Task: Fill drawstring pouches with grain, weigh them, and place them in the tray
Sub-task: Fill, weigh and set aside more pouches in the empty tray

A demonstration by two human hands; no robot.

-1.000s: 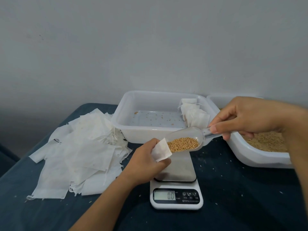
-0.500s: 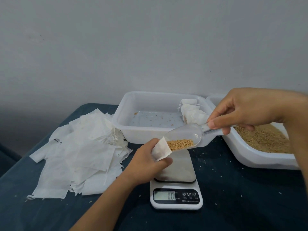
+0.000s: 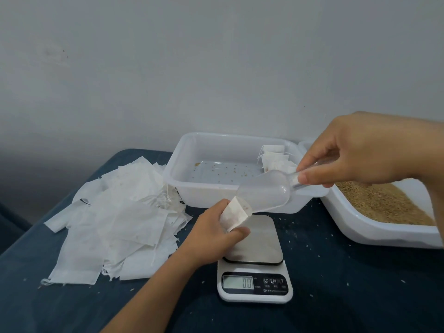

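Now filling: right hand tips clear plastic scoop into small white fabric pouch.
Left hand grips pouch; next, onto white digital scale.

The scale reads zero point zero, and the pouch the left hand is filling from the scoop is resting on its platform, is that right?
Not quite. In the head view the scale does read 0.0, but the pouch is held by the left hand above the platform, not resting on it, under the scoop.

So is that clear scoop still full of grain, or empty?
Nearly empty. The scoop is tilted mouth-down into the pouch, and through its clear plastic only a few grains show near the lip.
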